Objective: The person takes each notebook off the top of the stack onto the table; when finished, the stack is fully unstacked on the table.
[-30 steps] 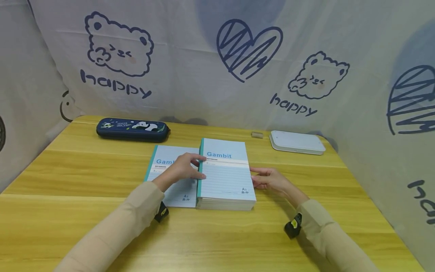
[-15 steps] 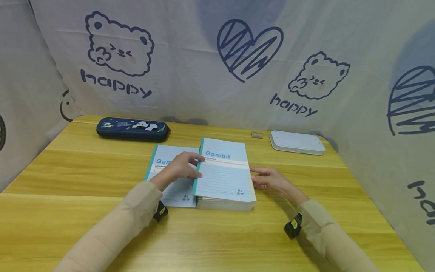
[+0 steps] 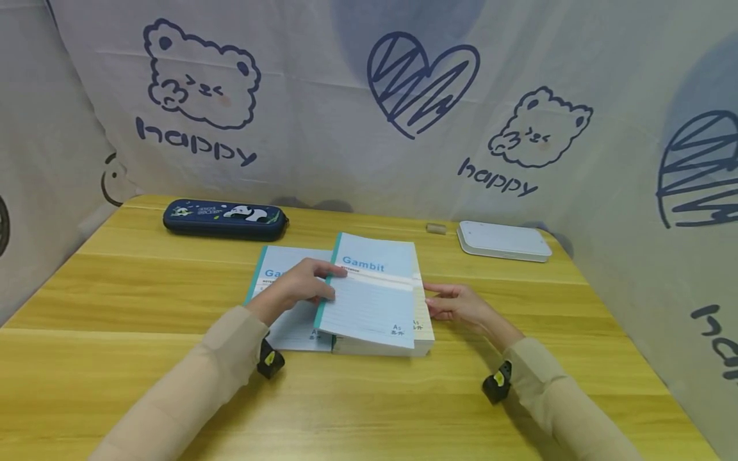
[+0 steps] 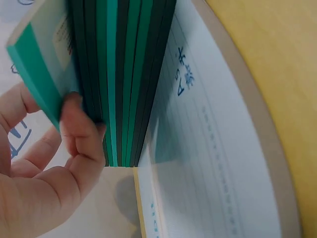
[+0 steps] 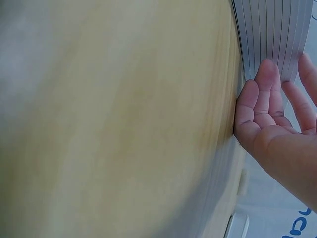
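In the head view my left hand (image 3: 296, 285) pinches the teal-spined left edge of a pale blue "Gambit" notebook (image 3: 369, 310). This notebook lies askew over a thick stack of notebooks (image 3: 424, 323), shifted left so a strip of the cover beneath shows on the right. Its spine (image 4: 37, 79) stands away from the stacked spines (image 4: 119, 84) in the left wrist view. My right hand (image 3: 461, 306) rests its fingers against the stack's right side; the right wrist view shows fingertips at the page edges (image 5: 272, 34). Another notebook (image 3: 294, 330) lies flat left of the stack, partly covered.
A navy panda pencil case (image 3: 225, 221) lies at the back left of the wooden table (image 3: 369, 410). At the back right are a small tan block (image 3: 436, 228) and a white flat case (image 3: 504, 242). A printed cloth (image 3: 323, 128) hangs behind the table.
My left hand has drawn the top notebook leftward and toward me, turning it slightly, off its alignment with the stack. My right hand has stayed at the stack's right side.
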`<state>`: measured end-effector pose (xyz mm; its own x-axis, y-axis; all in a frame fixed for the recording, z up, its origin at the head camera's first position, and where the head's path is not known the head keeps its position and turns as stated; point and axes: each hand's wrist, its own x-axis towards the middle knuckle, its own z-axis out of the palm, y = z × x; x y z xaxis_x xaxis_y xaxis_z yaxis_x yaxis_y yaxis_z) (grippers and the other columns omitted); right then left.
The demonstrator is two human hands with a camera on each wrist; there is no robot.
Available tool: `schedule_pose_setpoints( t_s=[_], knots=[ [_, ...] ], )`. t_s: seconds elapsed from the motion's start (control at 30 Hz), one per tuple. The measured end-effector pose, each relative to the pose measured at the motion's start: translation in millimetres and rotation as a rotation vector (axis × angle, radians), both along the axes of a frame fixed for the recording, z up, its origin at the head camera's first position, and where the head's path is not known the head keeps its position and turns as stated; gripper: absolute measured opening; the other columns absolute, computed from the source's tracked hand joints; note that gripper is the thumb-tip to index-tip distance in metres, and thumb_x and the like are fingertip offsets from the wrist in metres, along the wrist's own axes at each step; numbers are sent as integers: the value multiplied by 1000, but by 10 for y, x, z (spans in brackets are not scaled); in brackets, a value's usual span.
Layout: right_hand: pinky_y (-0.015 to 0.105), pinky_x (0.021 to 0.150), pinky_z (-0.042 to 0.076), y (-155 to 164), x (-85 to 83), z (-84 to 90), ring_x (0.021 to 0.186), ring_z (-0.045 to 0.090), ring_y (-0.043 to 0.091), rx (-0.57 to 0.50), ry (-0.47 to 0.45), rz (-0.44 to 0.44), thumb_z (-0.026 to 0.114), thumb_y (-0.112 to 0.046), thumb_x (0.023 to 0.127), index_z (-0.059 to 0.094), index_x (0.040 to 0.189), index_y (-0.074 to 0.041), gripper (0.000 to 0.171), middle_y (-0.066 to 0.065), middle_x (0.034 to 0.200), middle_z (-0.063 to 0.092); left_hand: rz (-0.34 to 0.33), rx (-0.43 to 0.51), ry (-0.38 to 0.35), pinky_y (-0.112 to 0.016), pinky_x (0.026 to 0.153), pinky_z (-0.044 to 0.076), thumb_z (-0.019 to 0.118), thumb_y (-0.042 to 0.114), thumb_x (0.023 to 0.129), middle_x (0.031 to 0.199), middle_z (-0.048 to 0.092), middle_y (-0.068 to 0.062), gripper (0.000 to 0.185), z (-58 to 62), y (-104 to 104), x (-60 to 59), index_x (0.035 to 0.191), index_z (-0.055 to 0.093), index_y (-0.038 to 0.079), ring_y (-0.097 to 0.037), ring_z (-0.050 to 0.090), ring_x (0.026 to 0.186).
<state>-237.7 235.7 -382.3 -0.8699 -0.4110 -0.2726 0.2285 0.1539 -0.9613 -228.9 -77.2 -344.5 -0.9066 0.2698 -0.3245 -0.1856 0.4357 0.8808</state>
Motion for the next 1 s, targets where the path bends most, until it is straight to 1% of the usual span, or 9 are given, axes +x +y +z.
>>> schedule_pose_setpoints(
  t_s=[0.07, 0.2, 0.3, 0.4, 0.6, 0.67, 0.77, 1.0],
  knots=[
    [28, 72, 48, -15, 7, 23, 71, 60, 12, 5, -11, -13, 55, -2, 87, 29, 132, 9, 54, 2, 81, 63, 1, 12, -10, -25, 56, 42, 61, -2, 76, 116, 47, -14, 45, 5, -15, 4, 120, 58, 9, -19, 47, 68],
    [28, 71, 48, -23, 5, 32, 71, 60, 12, 8, -10, -14, 52, 1, 88, 28, 133, 9, 51, 2, 82, 63, 19, 39, -26, -24, 57, 41, 67, 3, 75, 122, 46, -13, 46, -4, -32, 11, 120, 58, 9, -19, 47, 75],
    [28, 71, 48, -25, 0, 26, 72, 61, 13, 8, -6, -6, 52, 1, 88, 26, 135, 8, 54, 3, 82, 64, 41, 58, -30, -24, 59, 42, 72, 8, 73, 125, 45, -12, 48, -29, -36, 15, 119, 58, 10, -19, 49, 79],
    [28, 70, 48, -26, 1, 29, 74, 61, 13, 5, -2, 11, 51, 2, 88, 22, 138, 5, 58, 3, 82, 65, 59, 68, -32, -25, 62, 44, 73, 10, 73, 124, 45, -12, 48, -49, -38, 14, 119, 59, 11, -19, 51, 82],
    [29, 71, 48, -29, 15, 55, 77, 61, 14, -14, 0, 39, 48, 5, 88, 15, 140, 2, 62, 5, 88, 64, 63, 64, -33, -26, 64, 44, 73, 9, 73, 128, 43, -11, 48, -59, -45, 18, 119, 59, 12, -21, 50, 87],
    [29, 71, 48, -34, 20, 63, 78, 61, 14, -18, 0, 43, 47, 5, 88, 15, 140, 2, 61, 6, 89, 64, 56, 64, -30, -28, 67, 44, 73, 9, 73, 130, 41, -12, 48, -56, -48, 24, 119, 59, 12, -22, 49, 91],
    [29, 71, 48, -41, 22, 62, 78, 61, 14, -14, -2, 41, 48, 5, 88, 17, 140, 2, 60, 6, 88, 65, 45, 67, -15, -32, 75, 43, 73, 6, 73, 134, 38, -13, 49, -51, -52, 40, 119, 58, 11, -24, 46, 100],
    [29, 71, 48, -39, 22, 55, 78, 61, 15, -1, 2, 40, 49, 3, 88, 19, 140, 2, 60, 5, 88, 64, 21, 73, 51, -43, 91, 35, 69, -3, 73, 138, 34, -13, 50, -45, -61, 83, 119, 58, 11, -28, 36, 118]
  ],
)
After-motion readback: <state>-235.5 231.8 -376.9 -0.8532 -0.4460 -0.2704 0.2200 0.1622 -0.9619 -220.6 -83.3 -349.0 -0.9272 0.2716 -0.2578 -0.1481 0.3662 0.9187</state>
